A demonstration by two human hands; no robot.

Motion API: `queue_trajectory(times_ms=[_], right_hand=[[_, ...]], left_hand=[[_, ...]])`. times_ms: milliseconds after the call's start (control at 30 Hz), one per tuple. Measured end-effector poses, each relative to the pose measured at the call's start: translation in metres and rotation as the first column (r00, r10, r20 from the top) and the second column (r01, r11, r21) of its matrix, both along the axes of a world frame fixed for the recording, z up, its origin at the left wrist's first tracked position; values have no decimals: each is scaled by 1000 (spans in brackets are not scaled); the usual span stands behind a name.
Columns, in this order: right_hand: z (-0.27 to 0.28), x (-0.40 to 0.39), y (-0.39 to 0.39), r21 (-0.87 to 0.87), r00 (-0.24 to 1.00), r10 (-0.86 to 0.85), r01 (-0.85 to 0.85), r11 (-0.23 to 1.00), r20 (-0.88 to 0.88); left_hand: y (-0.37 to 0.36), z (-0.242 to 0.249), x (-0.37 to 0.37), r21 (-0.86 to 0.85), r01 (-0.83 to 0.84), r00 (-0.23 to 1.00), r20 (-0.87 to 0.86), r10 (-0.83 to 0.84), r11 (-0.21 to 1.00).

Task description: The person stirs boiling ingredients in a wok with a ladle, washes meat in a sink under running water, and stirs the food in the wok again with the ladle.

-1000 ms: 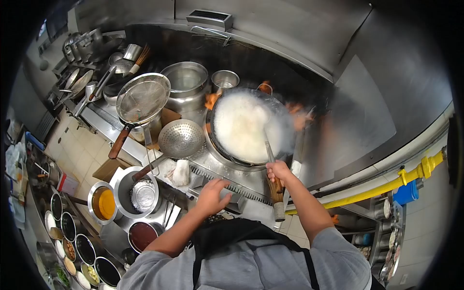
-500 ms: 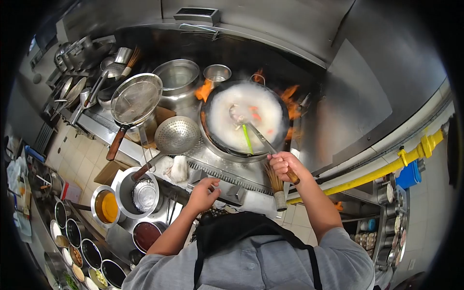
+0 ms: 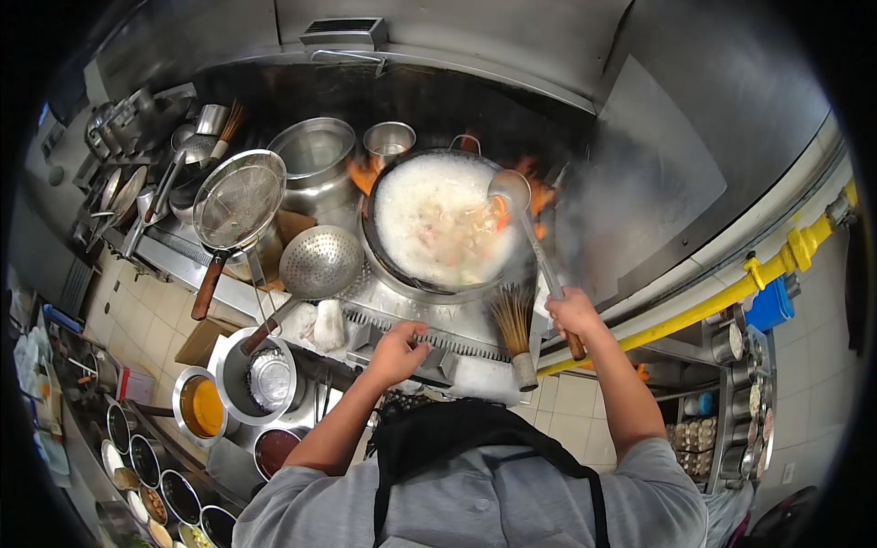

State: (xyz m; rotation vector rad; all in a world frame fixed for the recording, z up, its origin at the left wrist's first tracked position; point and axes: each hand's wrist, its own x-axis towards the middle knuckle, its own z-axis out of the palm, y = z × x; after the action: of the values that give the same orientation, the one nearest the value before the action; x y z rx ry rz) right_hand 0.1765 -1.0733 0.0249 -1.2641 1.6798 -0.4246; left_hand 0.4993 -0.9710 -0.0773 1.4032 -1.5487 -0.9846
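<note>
Your right hand (image 3: 574, 311) grips the ladle (image 3: 512, 187), now shifted rightward at upper-centre wok (image 3: 373, 239), and your left hand (image 3: 398, 353) is half-open.

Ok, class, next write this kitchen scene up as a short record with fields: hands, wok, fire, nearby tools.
right hand: right hand gripping ladle by its handle
left hand: left hand near stove's front edge, nothing visible in it
wok: wok holding pale, foamy liquid
fire: flames beside the wok
right of wok's front: bristle brush
left of wok: perforated scoop, wire strainer
</note>
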Motion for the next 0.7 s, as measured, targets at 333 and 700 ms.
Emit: queue_trajectory(times_ms=[333, 700], right_hand=[[15, -23, 62, -269, 859, 162, -323, 907, -486], [-42, 62, 32, 140, 970, 65, -100, 985, 234]], left_hand=[[32, -19, 12, 115, 36, 999, 7, -37, 993], [25, -1, 1, 129, 108, 992, 50, -116, 986]])
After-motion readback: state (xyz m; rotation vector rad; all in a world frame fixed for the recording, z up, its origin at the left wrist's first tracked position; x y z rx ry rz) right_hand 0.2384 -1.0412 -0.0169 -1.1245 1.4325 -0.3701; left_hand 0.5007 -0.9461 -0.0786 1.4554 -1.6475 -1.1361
